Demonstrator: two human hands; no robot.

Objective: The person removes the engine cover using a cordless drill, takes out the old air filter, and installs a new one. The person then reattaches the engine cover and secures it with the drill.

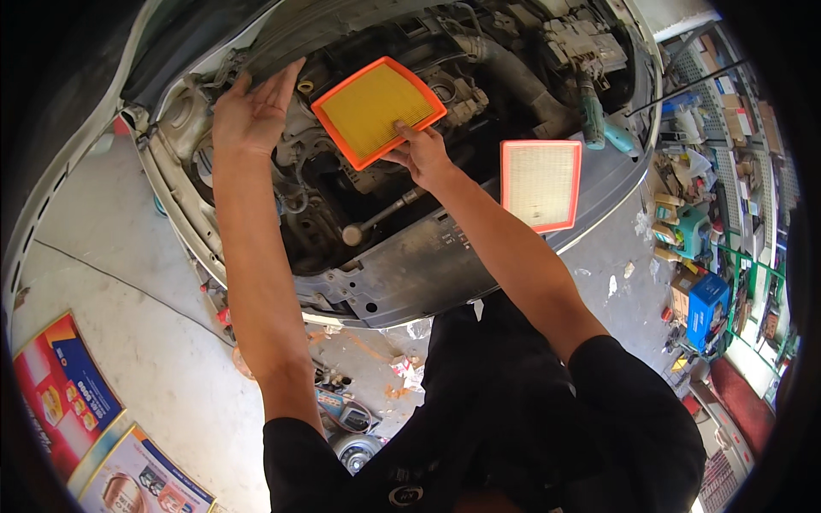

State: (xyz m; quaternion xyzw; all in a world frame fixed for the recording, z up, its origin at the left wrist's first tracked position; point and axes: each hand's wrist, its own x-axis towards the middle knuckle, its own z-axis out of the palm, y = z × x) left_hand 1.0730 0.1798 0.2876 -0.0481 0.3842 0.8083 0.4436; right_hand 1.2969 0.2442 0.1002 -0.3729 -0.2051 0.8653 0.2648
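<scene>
My right hand (418,155) grips the near right edge of an air filter (376,107) with an orange rim and yellow pleats. The thumb lies on its upper face, and the filter is held over the engine bay. Empty, with fingers stretched out, my left hand (255,111) is raised over the left side of the bay, apart from the filter. A second air filter (540,184), with paler pleats and a reddish rim, rests on the front panel to the right of my right forearm. Below the held filter, a ratchet wrench (382,217) lies across the engine parts.
A green cordless power tool (592,111) lies at the bay's right side, near a thick black hose (522,81). Crowded shelves (740,111) and a blue box (706,309) stand at the right. Tools and a round metal part (357,451) are on the floor below.
</scene>
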